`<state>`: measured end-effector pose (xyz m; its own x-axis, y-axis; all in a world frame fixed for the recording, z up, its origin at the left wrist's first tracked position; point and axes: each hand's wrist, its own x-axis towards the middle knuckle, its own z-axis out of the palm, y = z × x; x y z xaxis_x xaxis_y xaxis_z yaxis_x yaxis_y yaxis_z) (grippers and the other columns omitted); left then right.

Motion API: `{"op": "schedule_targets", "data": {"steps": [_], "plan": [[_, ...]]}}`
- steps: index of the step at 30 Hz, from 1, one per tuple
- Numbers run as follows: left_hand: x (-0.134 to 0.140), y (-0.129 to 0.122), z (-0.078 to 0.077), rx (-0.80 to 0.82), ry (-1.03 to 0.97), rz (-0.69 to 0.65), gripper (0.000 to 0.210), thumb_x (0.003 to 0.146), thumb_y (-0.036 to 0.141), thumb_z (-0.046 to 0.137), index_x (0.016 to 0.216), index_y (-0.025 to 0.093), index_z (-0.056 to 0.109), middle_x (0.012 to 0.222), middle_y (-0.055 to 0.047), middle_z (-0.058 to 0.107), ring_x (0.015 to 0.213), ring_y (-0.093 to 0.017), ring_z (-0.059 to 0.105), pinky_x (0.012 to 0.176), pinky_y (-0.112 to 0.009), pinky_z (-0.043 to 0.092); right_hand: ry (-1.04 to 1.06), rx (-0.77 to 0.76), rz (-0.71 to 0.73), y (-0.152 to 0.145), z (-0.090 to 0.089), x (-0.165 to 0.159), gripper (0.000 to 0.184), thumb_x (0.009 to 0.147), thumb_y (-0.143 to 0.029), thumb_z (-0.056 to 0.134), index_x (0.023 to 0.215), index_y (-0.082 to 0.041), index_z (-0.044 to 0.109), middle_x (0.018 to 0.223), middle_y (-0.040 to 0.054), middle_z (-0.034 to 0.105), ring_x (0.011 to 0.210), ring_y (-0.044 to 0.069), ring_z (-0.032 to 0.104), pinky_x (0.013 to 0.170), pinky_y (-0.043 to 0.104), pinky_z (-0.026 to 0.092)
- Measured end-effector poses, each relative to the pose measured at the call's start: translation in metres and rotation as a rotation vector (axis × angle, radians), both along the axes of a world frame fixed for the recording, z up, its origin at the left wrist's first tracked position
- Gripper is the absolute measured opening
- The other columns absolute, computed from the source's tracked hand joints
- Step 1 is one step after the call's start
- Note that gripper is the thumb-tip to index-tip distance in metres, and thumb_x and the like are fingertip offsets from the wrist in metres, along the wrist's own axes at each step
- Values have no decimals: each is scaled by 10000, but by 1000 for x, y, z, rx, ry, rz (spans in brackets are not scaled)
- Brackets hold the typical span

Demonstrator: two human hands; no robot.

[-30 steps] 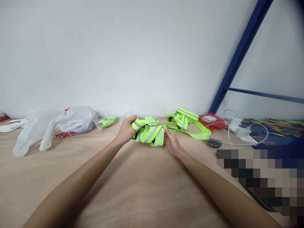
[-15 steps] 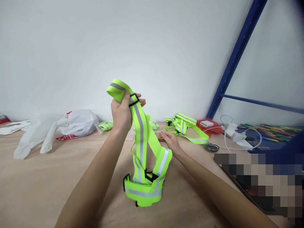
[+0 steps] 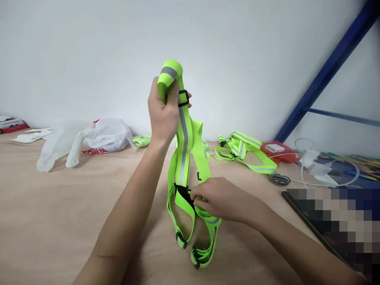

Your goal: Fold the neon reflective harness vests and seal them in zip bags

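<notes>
A neon-yellow reflective harness (image 3: 184, 146) with grey stripes and black buckles hangs upright in front of me. My left hand (image 3: 164, 111) is closed round its upper loop, just beside a black slider buckle (image 3: 183, 98). Lower down, my right hand (image 3: 218, 198) pinches the strap near a black joining piece (image 3: 182, 194); its fingertips partly cover the strap there. Two looped ends with black buckles dangle below, close to the tan surface (image 3: 142, 237).
Behind are a white plastic bag (image 3: 111, 134), white gloves (image 3: 61, 142) and a packed neon bundle (image 3: 141, 141). A second reflective harness (image 3: 237, 148) lies at back right, near a red pouch (image 3: 277, 152), a mouse (image 3: 279, 179) and white cables. A dark tablet-like device (image 3: 308, 217) is at right.
My left hand has risen with the harness, which hangs longer. My right hand has come from behind it to grip the lower strap. The view has shifted slightly.
</notes>
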<state>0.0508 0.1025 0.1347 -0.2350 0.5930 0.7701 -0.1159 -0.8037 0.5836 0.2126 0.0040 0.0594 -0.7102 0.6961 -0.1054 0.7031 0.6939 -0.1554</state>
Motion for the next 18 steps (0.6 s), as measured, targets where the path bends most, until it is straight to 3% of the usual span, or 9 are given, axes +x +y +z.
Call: {"op": "schedule_targets", "data": {"steps": [3, 6, 9, 13, 18], "plan": [[-2, -2, 1, -35, 42, -18, 221, 911, 443, 665, 880, 269, 531, 805, -20, 698, 889, -237, 727, 629, -325, 578, -107, 46, -118, 12, -9, -2, 194, 900, -155, 549, 912, -243, 722, 855, 44, 749, 783, 215, 671, 582, 298, 278], [-4, 1, 0, -68, 46, -40, 212, 902, 414, 678, 866, 262, 536, 773, -17, 684, 834, -228, 725, 623, -329, 580, -132, 48, -160, 17, -14, -5, 146, 920, -288, 598, 969, -257, 732, 921, 58, 755, 870, 251, 684, 614, 301, 318], [-4, 4, -2, -77, 40, -44, 200, 896, 377, 687, 852, 253, 536, 756, -13, 670, 802, -216, 720, 611, -314, 575, -163, 71, -198, 15, -20, -10, 229, 902, -412, 645, 1013, -242, 752, 970, 93, 737, 935, 282, 673, 699, 321, 387], [1, 3, -3, -67, 87, -56, 155, 909, 329, 663, 873, 239, 543, 756, -6, 652, 791, -196, 717, 613, -287, 570, -181, 61, -150, 15, -28, -12, 279, 840, -295, 672, 1092, -199, 745, 1154, 136, 678, 1047, 312, 629, 838, 378, 430], [4, 3, -6, -38, 150, -103, 105, 912, 270, 638, 895, 217, 549, 765, 1, 618, 779, -176, 712, 638, -283, 577, -72, -71, -81, 25, -35, -1, 396, 827, -125, 551, 1163, -225, 734, 1242, 82, 667, 1098, 276, 624, 882, 367, 450]]}}
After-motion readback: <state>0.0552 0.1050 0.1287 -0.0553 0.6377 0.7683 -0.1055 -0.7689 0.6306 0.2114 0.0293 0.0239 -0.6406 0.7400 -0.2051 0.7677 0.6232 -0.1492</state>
